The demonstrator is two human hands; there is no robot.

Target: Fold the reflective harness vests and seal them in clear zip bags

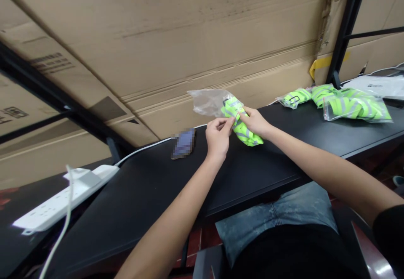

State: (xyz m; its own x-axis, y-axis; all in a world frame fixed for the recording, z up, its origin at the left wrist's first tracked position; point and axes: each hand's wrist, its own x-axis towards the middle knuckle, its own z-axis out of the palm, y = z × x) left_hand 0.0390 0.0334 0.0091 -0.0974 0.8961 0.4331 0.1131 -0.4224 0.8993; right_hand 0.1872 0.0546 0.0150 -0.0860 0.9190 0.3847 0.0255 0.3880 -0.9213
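A bundle of neon-yellow reflective straps (247, 135) with silver-grey stripes is held above the black table. Its upper end lies in a clear plastic bag (206, 102), which stretches out limp to the left. My right hand (256, 122) is closed around the bundle from the right, thumb on top. From the left, my left hand (219, 136) pinches with thumb and forefinger near the bag's edge, against the bundle. Exactly how much plastic sits between those fingertips is hidden.
Several bagged neon-yellow bundles (356, 104) lie at the right back. A blurred-out phone-like object (183, 143) rests left of my hands. A white power strip (66, 199) with a cable lies at the far left. Cardboard (221, 30) stands behind the black table (142, 195).
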